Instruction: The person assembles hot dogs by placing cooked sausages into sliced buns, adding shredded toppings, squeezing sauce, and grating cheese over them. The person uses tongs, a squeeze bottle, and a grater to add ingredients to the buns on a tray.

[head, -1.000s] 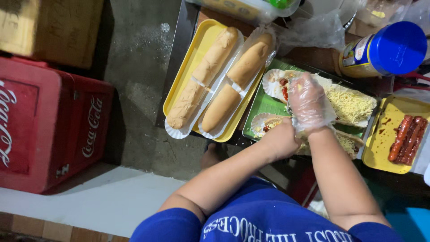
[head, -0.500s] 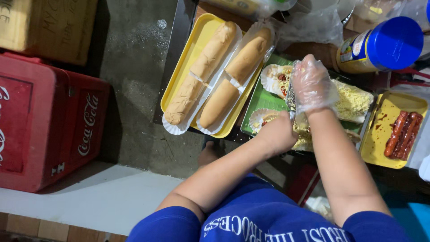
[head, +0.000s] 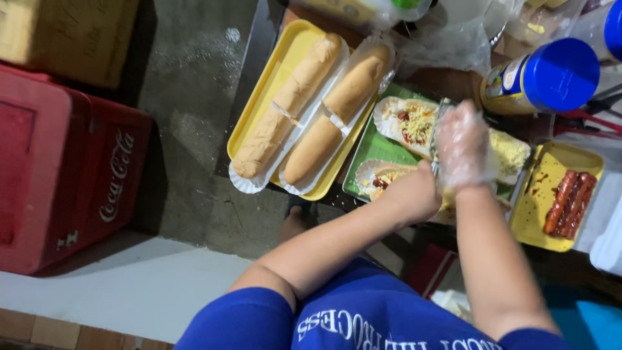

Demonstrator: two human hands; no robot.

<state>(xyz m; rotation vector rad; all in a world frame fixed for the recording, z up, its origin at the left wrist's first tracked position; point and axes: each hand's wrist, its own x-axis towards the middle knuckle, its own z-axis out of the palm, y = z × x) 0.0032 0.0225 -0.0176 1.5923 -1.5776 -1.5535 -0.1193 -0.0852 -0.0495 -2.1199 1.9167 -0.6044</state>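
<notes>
Clear plastic covers the right hand (head: 463,148), a thin glove over fingers that curl together around something metallic and flat, a grater by the look of it, though motion blur keeps me from telling how tightly they close on it. That hand sits over the green tray (head: 374,146), above a filled sandwich (head: 414,123) lying open in a white paper liner, its top strewn with yellow shreds and red bits. The left hand (head: 414,192) is bare and lies just beside the gloved one, its fingers bent down onto a second filled sandwich (head: 382,178) at the near edge of the same tray; whether it clamps the bread or only steadies it cannot be told. To the right of the gloved hand a mound of pale shredded cheese (head: 510,150) shows on the tray. Farther right stands a small yellow tray (head: 541,223) bearing reddish sausages (head: 570,201). Behind, a jar with a blue lid (head: 547,76) lies on its side. To the left a long yellow tray (head: 272,84) holds two plain bread rolls (head: 324,113) side by side in paper liners. Well apart, on the floor at far left, stands a red cooler box (head: 58,168).
</notes>
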